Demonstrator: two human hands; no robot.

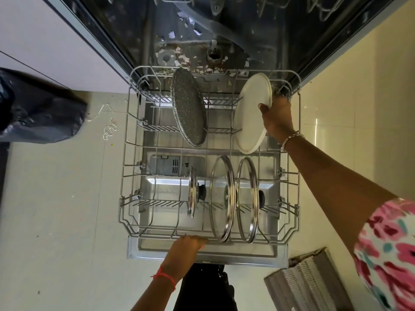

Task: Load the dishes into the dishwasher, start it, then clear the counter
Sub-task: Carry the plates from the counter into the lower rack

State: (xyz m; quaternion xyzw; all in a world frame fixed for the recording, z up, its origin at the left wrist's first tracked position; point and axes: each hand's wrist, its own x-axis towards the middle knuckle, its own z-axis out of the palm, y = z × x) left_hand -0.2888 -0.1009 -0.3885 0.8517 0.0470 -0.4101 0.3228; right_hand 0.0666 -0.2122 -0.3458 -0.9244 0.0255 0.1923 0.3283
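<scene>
The lower rack [125, 140] is pulled out over the open door, probably so the tines are easy to reach. The left hand [186, 245] has its fingers curled on the front rail, I think to steady the rack. Just beyond this grip three glass lids [222, 198] stand on edge. The right hand [277, 117], arm stretched forward, clamps the rim of a white plate [251, 113] and holds it upright among the rear tines. Away from this grip, to the left, a speckled plate [188, 113] leans.
</scene>
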